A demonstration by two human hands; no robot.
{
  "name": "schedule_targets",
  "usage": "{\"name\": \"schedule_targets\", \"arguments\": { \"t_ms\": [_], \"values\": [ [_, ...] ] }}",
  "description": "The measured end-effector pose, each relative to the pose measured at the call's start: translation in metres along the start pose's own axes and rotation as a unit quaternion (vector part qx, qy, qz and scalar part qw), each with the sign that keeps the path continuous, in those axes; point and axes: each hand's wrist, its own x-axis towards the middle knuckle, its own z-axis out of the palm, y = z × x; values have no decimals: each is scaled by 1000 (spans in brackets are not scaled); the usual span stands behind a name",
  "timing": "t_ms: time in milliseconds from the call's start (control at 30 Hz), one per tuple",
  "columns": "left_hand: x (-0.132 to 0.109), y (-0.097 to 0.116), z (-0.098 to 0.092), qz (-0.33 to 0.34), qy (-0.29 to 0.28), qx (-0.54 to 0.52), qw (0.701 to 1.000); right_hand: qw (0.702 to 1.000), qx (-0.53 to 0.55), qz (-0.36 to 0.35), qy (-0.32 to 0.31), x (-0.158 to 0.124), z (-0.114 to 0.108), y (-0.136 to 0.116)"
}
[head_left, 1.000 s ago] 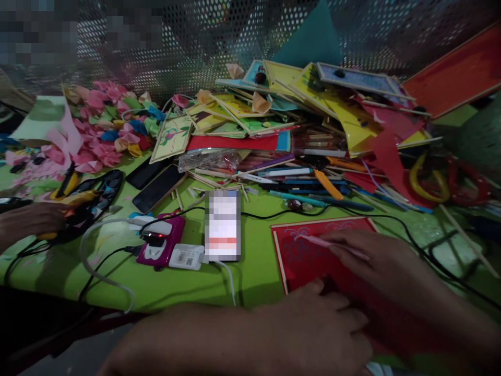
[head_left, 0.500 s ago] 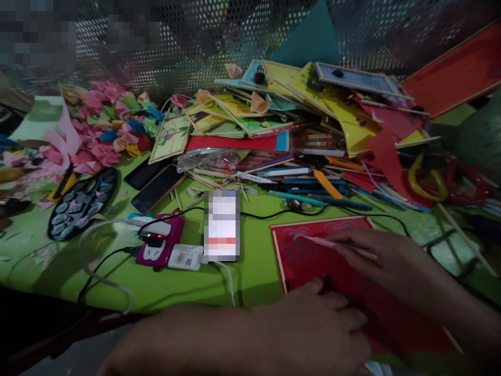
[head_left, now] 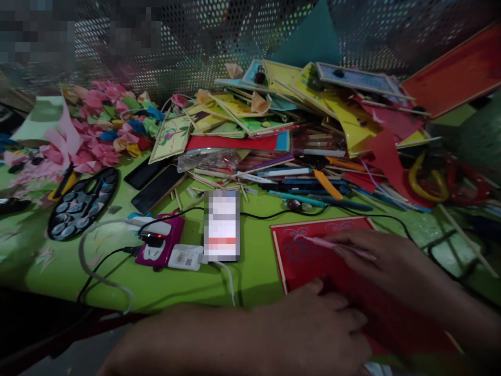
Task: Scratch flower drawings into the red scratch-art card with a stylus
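Observation:
A red card (head_left: 313, 271) edged with thin wooden strips lies at the lower right, with fine, pale swirling lines drawn at its upper left. My right hand (head_left: 376, 256) grips a pink pen (head_left: 323, 242), whose tip rests at the drawn lines. Across the card's lower left part lies my left hand (head_left: 317, 324), palm down with fingers loosely apart and holding nothing. Its forearm comes in from the bottom of the view. The card's lower edge is partly hidden by both arms.
A purple power strip (head_left: 172, 230) with plugs and cables stands left of a lit phone (head_left: 222, 227). Two dark phones and a black paint palette (head_left: 84, 203) lie farther left. Behind are folded paper flowers (head_left: 94, 130), pens, and a pile of framed cards (head_left: 242, 107).
Both hands and the pen have barely moved. At the far left edge, dark shapes have shifted, and a black object now shows more clearly there.

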Motion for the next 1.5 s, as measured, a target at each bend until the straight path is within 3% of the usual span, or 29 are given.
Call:
{"name": "schedule_targets", "arguments": {
  "t_ms": [1500],
  "values": [
    [0,-2,4,-1,16,-16,1000,1000,0,-23,-13,3,7,-7]
  ]
}}
